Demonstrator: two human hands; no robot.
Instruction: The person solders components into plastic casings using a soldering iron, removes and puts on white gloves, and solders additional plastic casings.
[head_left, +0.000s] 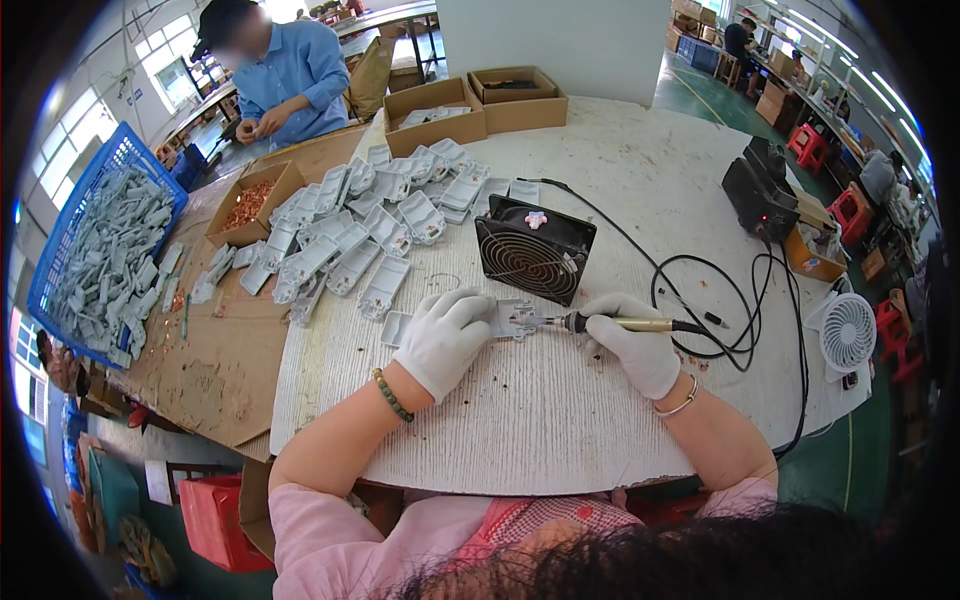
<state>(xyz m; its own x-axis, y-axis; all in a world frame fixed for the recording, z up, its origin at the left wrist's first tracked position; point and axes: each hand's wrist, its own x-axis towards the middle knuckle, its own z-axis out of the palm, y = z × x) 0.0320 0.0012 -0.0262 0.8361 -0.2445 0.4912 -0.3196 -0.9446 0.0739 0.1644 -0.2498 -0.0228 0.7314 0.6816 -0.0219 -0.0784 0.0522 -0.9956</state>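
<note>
My right hand point(637, 345), in a white glove, grips a soldering iron point(648, 324) with a gold-coloured handle and a black cable. The iron's tip points left and reaches the right end of a light grey plastic housing point(508, 314). My left hand point(447, 338), also gloved, holds this housing down on the table; its fingertips and the housing's left part are partly hidden. Another grey housing point(394, 329) lies by the left hand's outer side. Just beyond the hands stands a square black fan point(533, 250) with a round wire grille.
Several grey housings point(350, 235) are heaped at the far left. Past them are a carton of copper-coloured parts point(247, 207) and a blue basket point(150, 215) of grey pieces. Looped black cable point(690, 262) runs to a black box point(762, 190). A person point(285, 75) sits across, far left.
</note>
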